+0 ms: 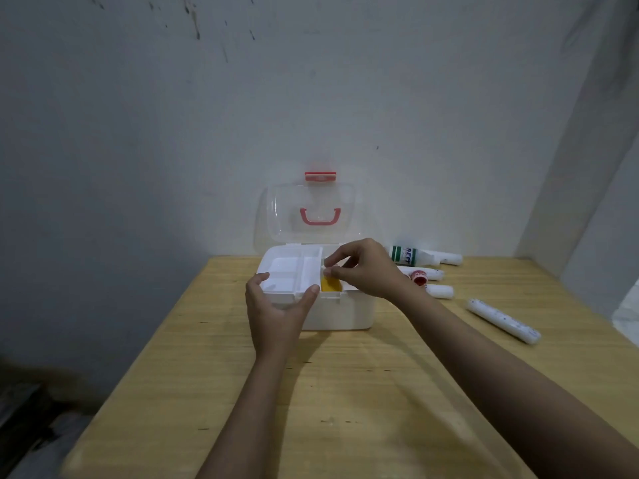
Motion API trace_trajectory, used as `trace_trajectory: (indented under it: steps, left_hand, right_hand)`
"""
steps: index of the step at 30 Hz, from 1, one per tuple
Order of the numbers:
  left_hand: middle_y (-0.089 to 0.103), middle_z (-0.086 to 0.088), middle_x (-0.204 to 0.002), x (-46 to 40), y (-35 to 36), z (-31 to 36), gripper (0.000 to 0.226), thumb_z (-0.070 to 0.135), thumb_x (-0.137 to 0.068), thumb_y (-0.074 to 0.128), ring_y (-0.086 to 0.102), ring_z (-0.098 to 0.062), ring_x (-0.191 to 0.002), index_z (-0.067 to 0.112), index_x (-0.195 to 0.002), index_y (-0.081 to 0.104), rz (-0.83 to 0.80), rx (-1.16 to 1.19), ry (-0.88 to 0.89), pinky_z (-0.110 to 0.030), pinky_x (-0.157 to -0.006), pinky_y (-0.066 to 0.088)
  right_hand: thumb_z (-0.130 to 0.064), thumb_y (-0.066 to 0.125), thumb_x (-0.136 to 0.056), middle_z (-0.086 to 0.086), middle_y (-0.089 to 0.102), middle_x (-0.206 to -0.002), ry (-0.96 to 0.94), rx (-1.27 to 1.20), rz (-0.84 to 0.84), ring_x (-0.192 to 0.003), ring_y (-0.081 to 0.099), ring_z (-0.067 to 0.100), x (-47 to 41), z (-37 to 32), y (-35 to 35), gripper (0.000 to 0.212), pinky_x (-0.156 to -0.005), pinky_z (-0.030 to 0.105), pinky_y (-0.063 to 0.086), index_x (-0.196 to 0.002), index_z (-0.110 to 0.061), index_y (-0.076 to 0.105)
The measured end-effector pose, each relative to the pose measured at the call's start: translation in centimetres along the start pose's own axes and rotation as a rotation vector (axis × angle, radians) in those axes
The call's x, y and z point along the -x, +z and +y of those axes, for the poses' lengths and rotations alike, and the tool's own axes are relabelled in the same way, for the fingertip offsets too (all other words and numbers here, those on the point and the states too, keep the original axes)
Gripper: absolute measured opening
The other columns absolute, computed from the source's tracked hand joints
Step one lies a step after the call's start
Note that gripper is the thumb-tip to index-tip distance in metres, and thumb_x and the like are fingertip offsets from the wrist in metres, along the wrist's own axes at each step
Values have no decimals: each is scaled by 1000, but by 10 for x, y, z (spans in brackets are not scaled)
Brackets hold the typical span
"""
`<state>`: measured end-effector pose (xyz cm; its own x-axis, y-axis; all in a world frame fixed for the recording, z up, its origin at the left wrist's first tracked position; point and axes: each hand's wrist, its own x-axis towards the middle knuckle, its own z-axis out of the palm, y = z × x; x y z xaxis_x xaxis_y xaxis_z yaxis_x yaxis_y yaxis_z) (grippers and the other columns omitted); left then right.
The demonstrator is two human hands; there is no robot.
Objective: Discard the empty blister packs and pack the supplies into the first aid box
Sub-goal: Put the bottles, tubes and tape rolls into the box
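Note:
A white first aid box (pixel 340 314) stands on the wooden table with its clear lid (pixel 306 216) raised against the wall. A white divided insert tray (pixel 292 271) sits across the box's left part. My left hand (pixel 276 305) grips the tray's front edge, thumb on one side and fingers on the other. My right hand (pixel 366 267) pinches the tray's right edge from above. Something yellow (pixel 331 284) shows inside the box beside the tray. Right of the box lie a green-labelled white bottle (pixel 411 255), a red-capped item (pixel 419 277) and several white rolls (pixel 503 320).
The wooden table (pixel 345 392) runs toward me; its left edge drops to a dark floor with clutter at the lower left. A grey wall stands close behind the box, and another wall closes in on the right.

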<state>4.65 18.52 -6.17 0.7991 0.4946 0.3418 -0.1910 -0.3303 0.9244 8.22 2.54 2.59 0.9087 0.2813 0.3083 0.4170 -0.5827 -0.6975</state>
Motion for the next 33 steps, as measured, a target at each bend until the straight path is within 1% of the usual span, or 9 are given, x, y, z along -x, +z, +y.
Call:
trace_trajectory:
  steps: [3, 6, 10, 13, 16, 21, 25, 29, 33]
  left_hand:
    - [40, 7, -129, 0, -1, 0, 80, 55, -56, 82, 45, -21, -118, 47, -115, 28, -7, 12, -4, -41, -83, 56]
    - [38, 11, -126, -1, -2, 0, 79, 56, -55, 81, 45, -21, -119, 49, -113, 27, -10, 15, 4, -43, -86, 55]
    - [39, 11, -126, 0, -1, 0, 79, 51, -58, 83, 44, -18, -120, 40, -117, 32, 8, 9, 8, -43, -92, 51]
    - [40, 9, -127, 0, -1, -1, 79, 51, -58, 83, 44, -19, -121, 37, -118, 33, 11, 6, 1, -43, -94, 49]
    - [40, 6, -131, -1, -1, -2, 80, 52, -58, 82, 43, -19, -121, 38, -119, 31, 8, 4, 1, -43, -93, 50]
    - [41, 0, -138, -2, 1, -1, 82, 48, -60, 82, 43, -19, -120, 33, -124, 31, 23, 1, -18, -41, -95, 49]
    - [40, -3, -139, -1, 2, -2, 81, 42, -64, 82, 42, -23, -124, 28, -126, 32, 24, -5, 7, -42, -95, 48]
    - [41, -4, -138, -1, 3, -3, 80, 40, -66, 82, 42, -25, -126, 25, -126, 33, 29, -9, 30, -41, -95, 46]
    - [41, 2, -131, -1, 3, -5, 78, 39, -66, 83, 44, -23, -123, 25, -125, 34, 31, 10, 36, -42, -95, 46]
  right_hand:
    - [-22, 70, -82, -6, 70, -98, 6, 0, -20, -74, 61, 2, 3, -1, -3, 17, -55, 6, 40, -98, -16, 75]
    - [-23, 70, -82, -8, 70, -98, 6, -10, -16, -80, 65, 6, 10, 1, -9, 17, -63, 15, 47, -98, -18, 75]
    - [-19, 72, -81, -8, 72, -85, 15, -102, 170, -80, 68, 7, 24, 21, -25, 9, -75, 25, 56, -89, -19, 75]
    - [-15, 72, -79, -8, 72, -80, 109, -106, 278, -77, 68, 9, 37, 50, -45, 8, -76, 27, 56, -86, -19, 74]
    - [-17, 73, -79, -1, 73, -89, 203, 46, 347, -80, 67, 10, 60, 76, -70, 13, -67, 13, 47, -92, -15, 74]
    - [-17, 72, -78, 8, 68, -110, 375, 347, 414, -100, 60, 24, 116, 119, -104, 24, -82, 30, 42, -102, -14, 71]
    - [-19, 66, -77, 13, 63, -115, 544, 435, 397, -103, 58, 30, 151, 153, -111, 35, -81, 36, 47, -112, -17, 65]
    - [-21, 65, -77, 9, 70, -100, 553, 410, 406, -93, 63, 28, 162, 164, -112, 26, -78, 39, 52, -102, -16, 68]
    - [-17, 67, -77, 2, 71, -84, 473, 279, 486, -81, 64, 22, 156, 157, -110, 11, -70, 30, 45, -88, -17, 70]
